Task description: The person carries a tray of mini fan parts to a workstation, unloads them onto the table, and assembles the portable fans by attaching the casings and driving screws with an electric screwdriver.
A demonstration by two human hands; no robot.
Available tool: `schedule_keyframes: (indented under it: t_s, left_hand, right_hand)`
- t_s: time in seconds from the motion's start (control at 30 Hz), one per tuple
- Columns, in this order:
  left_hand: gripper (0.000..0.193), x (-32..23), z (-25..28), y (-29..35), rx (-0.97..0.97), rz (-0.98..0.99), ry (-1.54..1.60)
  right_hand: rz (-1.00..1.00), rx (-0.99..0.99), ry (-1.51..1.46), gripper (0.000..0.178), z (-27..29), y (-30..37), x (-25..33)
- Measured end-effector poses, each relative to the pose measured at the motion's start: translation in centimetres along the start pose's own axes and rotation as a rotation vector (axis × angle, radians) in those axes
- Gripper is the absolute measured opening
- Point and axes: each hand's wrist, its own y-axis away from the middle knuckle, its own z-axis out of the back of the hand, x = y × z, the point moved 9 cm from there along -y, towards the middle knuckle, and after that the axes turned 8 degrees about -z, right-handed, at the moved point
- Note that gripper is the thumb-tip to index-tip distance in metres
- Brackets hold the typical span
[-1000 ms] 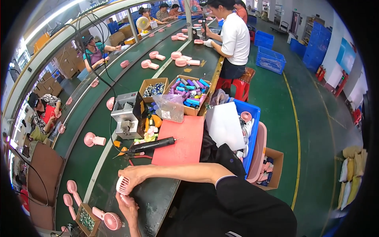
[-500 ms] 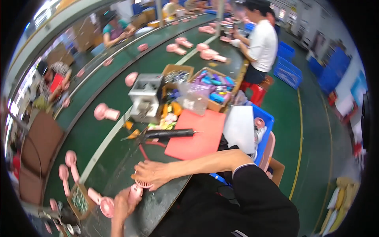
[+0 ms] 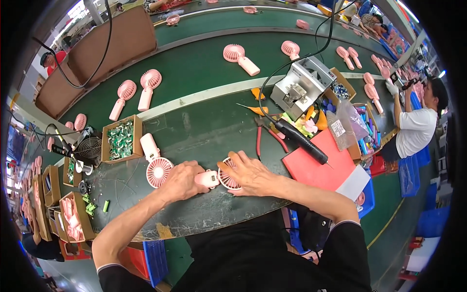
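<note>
A pink handheld fan (image 3: 208,179) lies across the near part of the dark worktable, held between both hands. My left hand (image 3: 181,181) is closed round its handle, which shows a small dark display near the neck. At the other end, my right hand (image 3: 247,174) grips the round fan head, fingers curled over the grille. Just left of my left hand rests a second pink fan (image 3: 159,173), its grille facing up and its handle pointing away. Red-handled pliers (image 3: 259,141) lie beyond my right hand. A black electric screwdriver (image 3: 301,141) rests on a red mat (image 3: 318,163).
Beyond runs a green conveyor belt (image 3: 194,73) carrying several pink fans. A box of green circuit boards (image 3: 121,139) stands left; a metal screw-feeding machine (image 3: 302,87) stands right. A black cable (image 3: 262,92) hangs over the belt. A person in white (image 3: 416,126) works at far right.
The view has swung toward the right, with the work now more central. My hands still hold the fan, which now lies more level across the table.
</note>
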Motion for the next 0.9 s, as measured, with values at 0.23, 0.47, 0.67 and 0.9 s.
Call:
schedule_keyframes:
  t_s: [0.23,0.47,0.67,0.9]
  left_hand:
    - [0.041,1.0,-0.7,0.5,-0.051,0.015,-0.009]
    - [0.036,0.1,-0.8,1.1,-0.091,-0.067,-0.094]
    - [0.024,-1.4,-1.5,0.2,0.063,-0.239,-0.266]
    - [0.019,-2.5,-1.1,0.7,-0.025,-0.258,-0.313]
  right_hand:
    - [0.004,0.086,0.037,0.076,0.0,-1.5,0.7]
    - [0.045,0.154,0.171,0.076,0.3,-2.0,1.9]
    - [0.077,0.219,0.199,0.074,0.3,-2.8,2.2]
    - [0.021,0.245,0.197,0.075,0.7,-2.9,2.4]
